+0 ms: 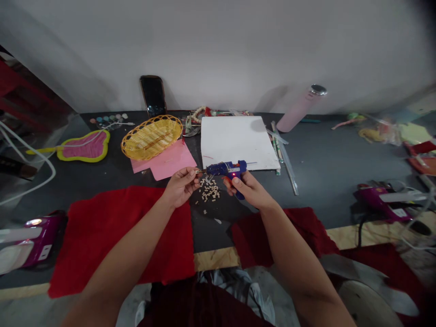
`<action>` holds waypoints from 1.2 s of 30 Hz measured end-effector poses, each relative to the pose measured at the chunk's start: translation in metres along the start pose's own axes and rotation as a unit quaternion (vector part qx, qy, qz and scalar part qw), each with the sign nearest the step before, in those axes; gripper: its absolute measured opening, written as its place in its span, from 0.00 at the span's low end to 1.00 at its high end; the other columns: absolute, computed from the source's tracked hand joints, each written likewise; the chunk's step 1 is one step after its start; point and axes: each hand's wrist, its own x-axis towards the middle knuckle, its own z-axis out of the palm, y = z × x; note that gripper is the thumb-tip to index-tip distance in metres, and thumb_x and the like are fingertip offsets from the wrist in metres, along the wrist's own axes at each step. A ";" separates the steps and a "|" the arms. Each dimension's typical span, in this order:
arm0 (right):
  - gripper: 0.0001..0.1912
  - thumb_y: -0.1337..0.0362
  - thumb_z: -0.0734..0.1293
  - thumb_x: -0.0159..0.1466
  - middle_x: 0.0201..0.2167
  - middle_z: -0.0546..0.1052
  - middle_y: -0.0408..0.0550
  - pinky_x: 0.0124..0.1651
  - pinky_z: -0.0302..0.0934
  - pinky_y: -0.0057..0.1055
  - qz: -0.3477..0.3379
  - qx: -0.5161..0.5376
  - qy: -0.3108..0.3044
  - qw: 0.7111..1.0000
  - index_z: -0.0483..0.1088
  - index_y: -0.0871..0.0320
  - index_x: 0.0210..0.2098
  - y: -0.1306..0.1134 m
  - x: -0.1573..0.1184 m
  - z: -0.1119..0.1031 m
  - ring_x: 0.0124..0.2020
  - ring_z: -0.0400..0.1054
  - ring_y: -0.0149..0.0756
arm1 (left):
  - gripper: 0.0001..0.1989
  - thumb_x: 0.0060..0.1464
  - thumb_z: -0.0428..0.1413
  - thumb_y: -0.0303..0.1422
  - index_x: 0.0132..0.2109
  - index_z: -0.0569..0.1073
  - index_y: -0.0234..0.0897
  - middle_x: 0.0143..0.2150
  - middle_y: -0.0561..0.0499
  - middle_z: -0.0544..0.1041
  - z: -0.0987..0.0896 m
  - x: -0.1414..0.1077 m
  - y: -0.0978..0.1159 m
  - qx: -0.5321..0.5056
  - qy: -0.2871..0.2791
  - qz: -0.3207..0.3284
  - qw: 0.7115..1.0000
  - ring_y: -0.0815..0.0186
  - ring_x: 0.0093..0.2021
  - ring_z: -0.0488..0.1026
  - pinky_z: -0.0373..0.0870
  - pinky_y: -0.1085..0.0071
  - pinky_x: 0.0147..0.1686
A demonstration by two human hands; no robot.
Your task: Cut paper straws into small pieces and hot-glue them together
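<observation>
My right hand is wrapped round the handle of a blue glue gun, whose red light is lit and whose nozzle points left. At the nozzle tip, my left hand pinches a small piece, too small to make out clearly. Below the gun lies a loose pile of small pale pieces on the dark table. Behind the gun is a white board, and pink paper lies behind my left hand.
A yellow woven basket rests partly on the pink paper. A phone and a pink bottle stand near the wall. Red cloth covers the front left. Purple devices sit left and right.
</observation>
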 end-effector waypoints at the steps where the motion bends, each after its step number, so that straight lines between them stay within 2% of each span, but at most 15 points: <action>1: 0.11 0.54 0.59 0.65 0.28 0.63 0.41 0.29 0.58 0.30 0.001 -0.001 -0.001 1.000 0.59 0.55 0.39 0.000 0.000 0.000 0.24 0.55 0.27 | 0.07 0.46 0.63 0.30 0.32 0.72 0.32 0.30 0.51 0.74 0.000 0.000 0.000 0.000 -0.001 0.001 1.000 0.78 0.24 0.68 0.70 0.80 0.27; 20: 0.12 0.52 0.60 0.65 0.31 0.65 0.43 0.30 0.58 0.30 0.005 -0.019 0.003 1.000 0.58 0.55 0.39 0.001 0.000 -0.003 0.25 0.57 0.27 | 0.07 0.45 0.63 0.30 0.32 0.73 0.33 0.30 0.51 0.74 0.002 0.000 0.000 0.003 0.017 0.004 1.000 0.77 0.24 0.68 0.70 0.79 0.26; 26: 0.13 0.52 0.60 0.64 0.31 0.66 0.44 0.30 0.59 0.30 0.011 -0.022 0.000 1.000 0.60 0.55 0.39 0.000 0.000 -0.002 0.25 0.57 0.27 | 0.07 0.45 0.63 0.30 0.33 0.74 0.33 0.26 0.54 0.71 0.002 0.000 0.000 -0.006 0.004 0.011 1.000 0.76 0.25 0.68 0.69 0.79 0.25; 29: 0.14 0.52 0.61 0.64 0.32 0.67 0.44 0.30 0.60 0.30 0.024 -0.009 0.003 1.000 0.61 0.55 0.40 0.001 -0.001 -0.004 0.25 0.57 0.27 | 0.07 0.45 0.63 0.30 0.32 0.74 0.33 0.28 0.53 0.71 0.003 0.000 0.000 -0.004 0.002 0.015 1.000 0.76 0.26 0.68 0.68 0.79 0.25; 32: 0.15 0.51 0.61 0.63 0.35 0.70 0.46 0.31 0.61 0.31 0.032 0.021 0.058 0.998 0.61 0.55 0.42 0.001 -0.002 -0.010 0.25 0.58 0.27 | 0.07 0.44 0.64 0.30 0.32 0.74 0.33 0.36 0.51 0.74 0.004 -0.001 0.001 -0.007 0.003 0.017 1.000 0.77 0.27 0.67 0.67 0.80 0.25; 36: 0.17 0.49 0.61 0.62 0.32 0.71 0.46 0.29 0.62 0.30 0.056 0.041 0.213 0.975 0.64 0.55 0.40 0.001 0.000 -0.025 0.26 0.62 0.29 | 0.07 0.44 0.64 0.30 0.31 0.74 0.34 0.38 0.51 0.74 0.005 -0.002 0.002 -0.010 0.004 0.014 1.000 0.77 0.28 0.67 0.67 0.80 0.25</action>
